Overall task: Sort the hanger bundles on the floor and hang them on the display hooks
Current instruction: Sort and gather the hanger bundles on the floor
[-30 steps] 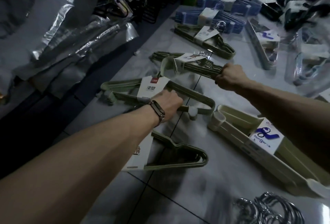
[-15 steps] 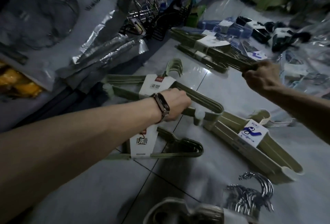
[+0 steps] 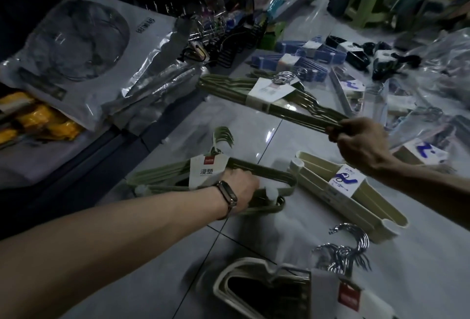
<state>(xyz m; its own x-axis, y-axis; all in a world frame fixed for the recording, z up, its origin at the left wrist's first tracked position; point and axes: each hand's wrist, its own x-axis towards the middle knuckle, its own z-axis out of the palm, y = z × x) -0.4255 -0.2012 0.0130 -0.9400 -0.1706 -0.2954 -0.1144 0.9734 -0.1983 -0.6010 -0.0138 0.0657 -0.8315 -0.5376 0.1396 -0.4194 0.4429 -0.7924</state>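
Two green hanger bundles are in hand: left hand (image 3: 240,186) is wrapped around the coated bundle (image 3: 211,173) low over the tiled floor (image 3: 254,125), right hand (image 3: 361,140) clutches the thin-wire bundle (image 3: 274,94) up in the air. Cream hangers (image 3: 346,191) lie between.

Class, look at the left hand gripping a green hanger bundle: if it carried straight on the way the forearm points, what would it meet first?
Probably the cream hanger bundle lying just beyond the left hand; depth is uncertain.
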